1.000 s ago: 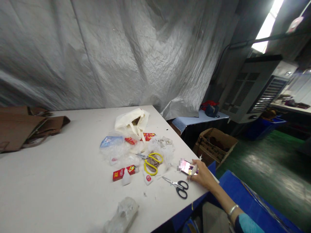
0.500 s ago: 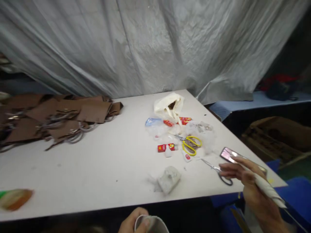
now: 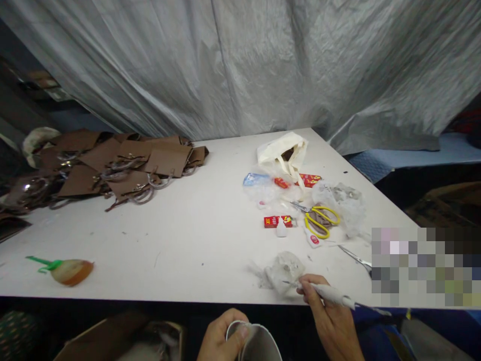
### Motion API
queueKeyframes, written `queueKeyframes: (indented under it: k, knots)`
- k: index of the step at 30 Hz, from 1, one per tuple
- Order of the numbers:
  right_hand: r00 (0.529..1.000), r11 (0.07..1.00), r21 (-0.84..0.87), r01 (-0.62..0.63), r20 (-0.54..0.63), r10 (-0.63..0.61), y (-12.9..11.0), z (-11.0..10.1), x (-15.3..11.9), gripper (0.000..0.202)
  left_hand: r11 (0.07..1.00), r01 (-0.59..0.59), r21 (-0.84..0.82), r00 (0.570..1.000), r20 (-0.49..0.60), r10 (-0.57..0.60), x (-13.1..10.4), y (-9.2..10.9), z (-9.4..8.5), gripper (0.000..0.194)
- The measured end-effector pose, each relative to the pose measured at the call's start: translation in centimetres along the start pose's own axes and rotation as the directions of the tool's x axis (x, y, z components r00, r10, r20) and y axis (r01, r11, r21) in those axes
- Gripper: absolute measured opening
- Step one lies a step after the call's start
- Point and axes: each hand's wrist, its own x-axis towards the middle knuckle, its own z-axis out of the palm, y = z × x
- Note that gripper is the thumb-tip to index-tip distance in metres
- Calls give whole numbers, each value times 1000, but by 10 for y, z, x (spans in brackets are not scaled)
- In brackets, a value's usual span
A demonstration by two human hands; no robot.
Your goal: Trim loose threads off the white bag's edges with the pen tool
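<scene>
At the lower middle, in front of the table edge, my left hand (image 3: 220, 337) is closed on a pale, curled piece (image 3: 263, 341) with an open, rounded rim. Its lower part is cut off by the frame. My right hand (image 3: 332, 323) grips a soldering-iron-like pen tool (image 3: 332, 295) with a white wrapped handle, and a cord trails off its back end. The tool's thin tip points left over a crumpled greyish-white wad (image 3: 284, 265) near the front edge. Whether the tip touches the wad, I cannot tell.
Brown handbags (image 3: 131, 168) are heaped at the back left of the white table (image 3: 180, 240). A green-capped bottle (image 3: 72, 271) lies front left. Yellow-handled scissors (image 3: 318, 220), red boxes, plastic film and a cream cloth bag (image 3: 280, 150) lie right. A blurred patch hides the right corner.
My right hand has moved left with the pen tool, from beside the phone to the crumpled wad. The camera view has turned left, and my left hand still holds the pale piece.
</scene>
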Motion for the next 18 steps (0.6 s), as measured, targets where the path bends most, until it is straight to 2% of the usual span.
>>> queueKeyframes:
  k: [6,9,13,18]
  knots:
    - [999,1000,1,-28,43,28,-1,7,1,25,972,109,-209,992,88,-93,8,6,9,54]
    - [998,999,2,-32,50,32,-3,10,3,26,959,143,-244,987,112,-119,12,7,11,54]
    - [996,999,-12,42,85,-40,-2,13,7,22,930,218,-296,974,128,-188,15,2,10,54]
    - [989,996,-16,90,119,-87,-2,10,9,21,936,213,-281,974,136,-181,20,-7,7,50]
